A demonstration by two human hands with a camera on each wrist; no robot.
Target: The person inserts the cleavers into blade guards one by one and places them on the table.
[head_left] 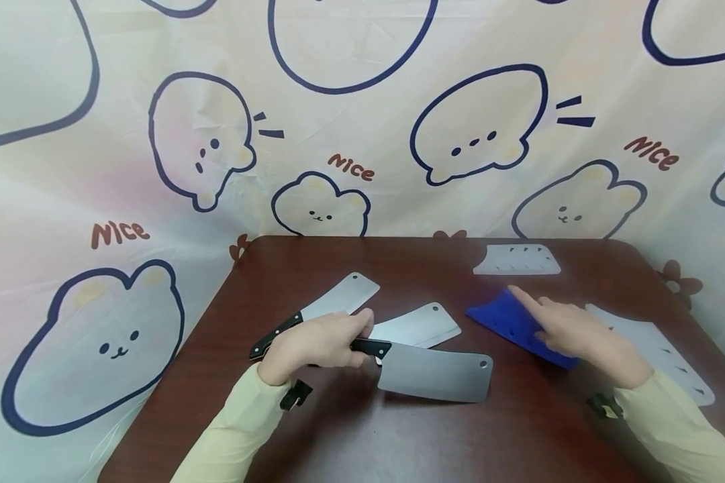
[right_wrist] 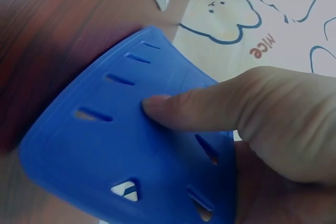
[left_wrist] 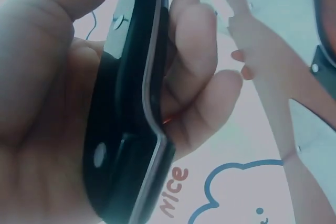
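Observation:
My left hand (head_left: 323,339) grips a cleaver (head_left: 435,372) by its black riveted handle (left_wrist: 131,103); the broad blade points right, above the table. Behind it lie two more cleavers: one (head_left: 341,295) slants up beyond my left hand, and another (head_left: 419,325) lies partly hidden behind the hand and held blade. On the right, my right hand (head_left: 570,329) holds a blue slotted plastic piece (right_wrist: 131,135) with curved edges. In the right wrist view, the thumb (right_wrist: 184,109) presses its near face; the other fingers are hidden there.
Two white slotted plastic pieces lie on the brown table (head_left: 326,436): one (head_left: 516,259) near the back edge, the other (head_left: 658,352) at the right, partly behind my right forearm. A cartoon-printed cloth (head_left: 387,134) hangs behind the table and along its sides.

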